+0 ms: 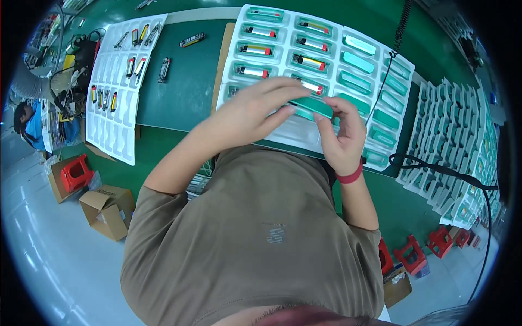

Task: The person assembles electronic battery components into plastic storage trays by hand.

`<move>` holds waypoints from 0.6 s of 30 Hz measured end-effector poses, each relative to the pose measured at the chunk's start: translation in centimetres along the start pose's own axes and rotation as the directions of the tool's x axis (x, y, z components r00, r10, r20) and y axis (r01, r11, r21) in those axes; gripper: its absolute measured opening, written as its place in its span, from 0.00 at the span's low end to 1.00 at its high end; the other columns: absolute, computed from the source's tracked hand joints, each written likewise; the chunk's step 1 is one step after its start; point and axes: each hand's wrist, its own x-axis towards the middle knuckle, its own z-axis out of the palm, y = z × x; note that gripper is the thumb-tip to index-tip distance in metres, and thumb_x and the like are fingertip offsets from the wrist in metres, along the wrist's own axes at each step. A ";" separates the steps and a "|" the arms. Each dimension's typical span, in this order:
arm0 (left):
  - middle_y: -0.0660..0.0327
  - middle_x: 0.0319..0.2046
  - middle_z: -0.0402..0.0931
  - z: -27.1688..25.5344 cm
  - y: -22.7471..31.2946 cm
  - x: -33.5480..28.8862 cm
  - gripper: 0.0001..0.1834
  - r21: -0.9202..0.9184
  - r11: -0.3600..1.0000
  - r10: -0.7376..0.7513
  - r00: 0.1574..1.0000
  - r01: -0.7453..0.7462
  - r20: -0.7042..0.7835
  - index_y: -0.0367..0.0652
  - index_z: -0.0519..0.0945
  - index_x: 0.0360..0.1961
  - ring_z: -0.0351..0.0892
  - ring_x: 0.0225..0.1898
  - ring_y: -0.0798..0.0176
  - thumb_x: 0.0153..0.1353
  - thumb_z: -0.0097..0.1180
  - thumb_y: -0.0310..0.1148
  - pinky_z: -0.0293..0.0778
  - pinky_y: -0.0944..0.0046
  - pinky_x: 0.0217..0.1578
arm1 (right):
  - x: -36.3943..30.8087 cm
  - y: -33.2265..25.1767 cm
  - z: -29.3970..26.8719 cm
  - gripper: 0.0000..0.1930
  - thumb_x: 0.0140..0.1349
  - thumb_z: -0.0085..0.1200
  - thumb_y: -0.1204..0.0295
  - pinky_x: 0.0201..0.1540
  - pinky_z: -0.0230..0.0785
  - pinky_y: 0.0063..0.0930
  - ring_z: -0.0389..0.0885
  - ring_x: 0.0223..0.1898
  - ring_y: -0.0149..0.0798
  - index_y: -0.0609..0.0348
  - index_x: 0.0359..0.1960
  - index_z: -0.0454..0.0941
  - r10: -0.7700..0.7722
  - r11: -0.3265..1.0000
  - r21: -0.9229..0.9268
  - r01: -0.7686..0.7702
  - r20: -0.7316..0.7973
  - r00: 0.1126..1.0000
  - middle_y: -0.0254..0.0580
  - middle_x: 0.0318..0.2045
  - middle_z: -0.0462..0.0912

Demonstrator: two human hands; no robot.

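Observation:
A long green plastic shell (315, 105) is held level just above the white tray (296, 133). My right hand (343, 136) pinches its right end between thumb and fingers. At its left end my left hand (261, 108) has its fingers over the top and its thumb on the near side. Several pockets of the tray hold green shells with a silver or yellow cell with a red end inside, such as the cell (256, 50) at the left. In the right columns lie plain green shells (356, 61). My hands hide some of the near pockets.
Another white tray (125, 108) with several loose cells stands at the left. Two dark cells (164, 70) lie between the trays. A coiled black cord (402, 27) hangs at the right, before stacked trays (446, 136). Red stools (76, 173) and cardboard boxes (109, 212) stand below.

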 end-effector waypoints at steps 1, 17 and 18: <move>0.53 0.50 0.80 -1.5 -0.1 -1.0 0.21 -0.001 1.000 -0.007 1.000 0.007 -0.004 0.42 0.84 0.50 0.80 0.53 0.47 0.55 0.57 0.18 0.76 0.53 0.53 | -0.6 -0.3 -0.8 0.12 0.58 0.63 0.83 0.36 0.73 0.28 0.82 0.34 0.39 0.63 0.44 0.83 0.128 0.992 -0.031 -0.125 0.162 0.979 0.43 0.35 0.84; 0.57 0.49 0.79 -5.8 -3.2 -11.5 0.12 0.230 0.970 -0.079 0.997 0.080 -0.014 0.42 0.74 0.41 0.80 0.51 0.51 0.60 0.65 0.28 0.75 0.53 0.51 | 11.2 -2.0 9.8 0.09 0.59 0.61 0.75 0.47 0.73 0.43 0.80 0.42 0.54 0.61 0.41 0.83 -0.292 0.918 -0.066 0.391 0.555 0.779 0.48 0.37 0.81; 0.56 0.49 0.79 -6.3 -3.1 -11.8 0.11 0.042 0.985 -0.163 0.983 0.167 -0.084 0.41 0.73 0.42 0.81 0.47 0.56 0.63 0.63 0.29 0.76 0.56 0.48 | 13.0 -1.1 13.8 0.09 0.61 0.59 0.76 0.46 0.74 0.42 0.81 0.40 0.55 0.63 0.43 0.83 -0.351 0.911 -0.003 0.413 0.522 0.777 0.50 0.36 0.82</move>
